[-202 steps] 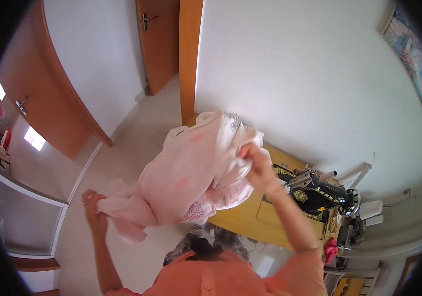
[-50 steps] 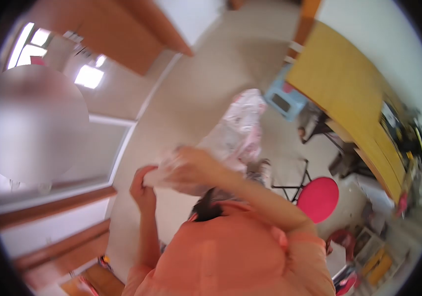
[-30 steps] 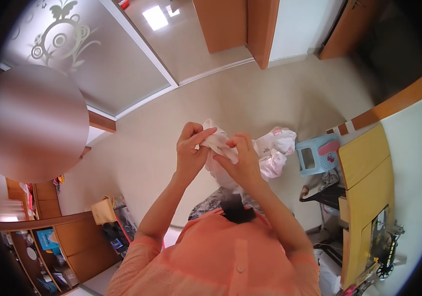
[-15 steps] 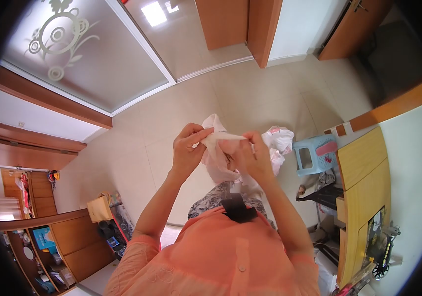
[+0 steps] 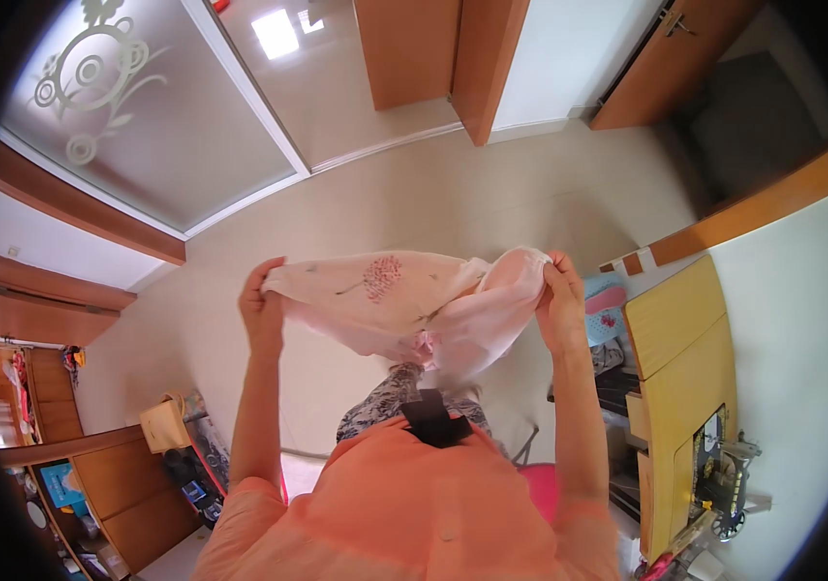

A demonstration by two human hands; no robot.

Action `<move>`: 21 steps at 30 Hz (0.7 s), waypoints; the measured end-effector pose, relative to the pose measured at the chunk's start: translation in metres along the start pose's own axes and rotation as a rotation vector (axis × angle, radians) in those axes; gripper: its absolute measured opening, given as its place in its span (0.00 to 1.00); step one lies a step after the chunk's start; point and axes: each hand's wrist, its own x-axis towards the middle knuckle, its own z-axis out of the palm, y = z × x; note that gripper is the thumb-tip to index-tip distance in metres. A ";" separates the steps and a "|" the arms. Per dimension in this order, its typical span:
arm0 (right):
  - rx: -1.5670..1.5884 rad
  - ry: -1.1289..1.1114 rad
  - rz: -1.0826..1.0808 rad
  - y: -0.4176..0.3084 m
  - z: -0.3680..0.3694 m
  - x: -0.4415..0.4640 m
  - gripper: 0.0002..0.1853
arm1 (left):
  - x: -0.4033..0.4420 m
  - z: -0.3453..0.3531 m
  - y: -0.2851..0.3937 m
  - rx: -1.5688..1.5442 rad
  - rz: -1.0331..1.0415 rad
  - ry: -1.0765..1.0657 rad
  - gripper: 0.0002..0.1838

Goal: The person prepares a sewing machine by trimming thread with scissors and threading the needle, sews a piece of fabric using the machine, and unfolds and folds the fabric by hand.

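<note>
A pale pink cloth (image 5: 337, 295) with a dark pink flower print hangs stretched between my hands, in front of my legs. My left hand (image 5: 264, 295) grips its left upper corner with the fingers pressed together. At the right end, my right hand (image 5: 561, 295) pinches the bunched edge of the same cloth. The middle of the cloth sags in folds, and its lower part reaches down near my patterned trousers (image 5: 375, 402).
On the right stands a yellow wooden table (image 5: 671, 329) with a sewing machine (image 5: 724, 474). A light blue stool (image 5: 604, 320) is partly hidden beside my right hand. Shelves (image 5: 75, 504) stand at the lower left, and a frosted glass panel (image 5: 172, 126) at the upper left.
My hands were close together on the cloth and have moved far apart, left and right. The bunched cloth is now spread between them, showing its flower print. The view has shifted slightly.
</note>
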 end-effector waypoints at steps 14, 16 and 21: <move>0.199 0.181 0.066 0.000 -0.134 0.025 0.09 | 0.052 -0.202 -0.093 -0.034 -0.238 0.438 0.17; 0.135 0.172 0.010 -0.013 -0.144 0.028 0.09 | 0.058 -0.181 -0.069 -0.140 -0.187 0.550 0.13; 0.133 0.284 -0.024 -0.016 -0.204 0.044 0.10 | 0.059 -0.177 -0.059 -0.010 -0.217 0.535 0.13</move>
